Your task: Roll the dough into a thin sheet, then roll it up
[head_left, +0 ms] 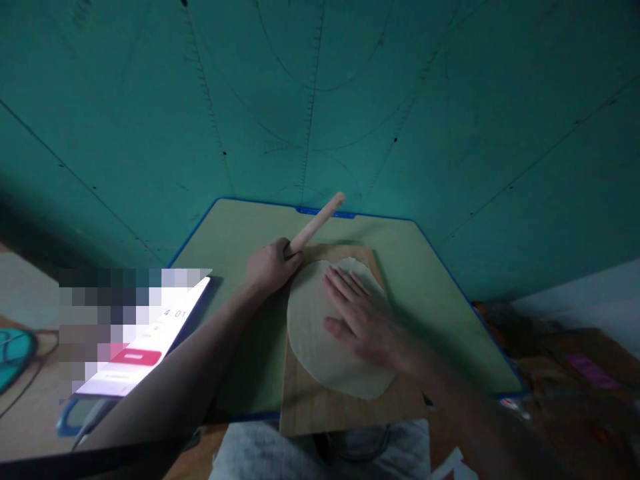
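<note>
Left hand (273,268) grips a slim wooden rolling pin (319,221); right hand (361,319), unclenched, lies flat on a thin, roundish dough sheet (314,327) atop a grained wooden board (320,410).

Dough sheet (317,340) on board (310,413); board on table (440,300); screen (187,310) left; wall (320,120) behind.

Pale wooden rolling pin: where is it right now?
In the head view, the pale wooden rolling pin is in the left hand, near centre, beside the upper left edge of the round, pale, flat dough.
</note>
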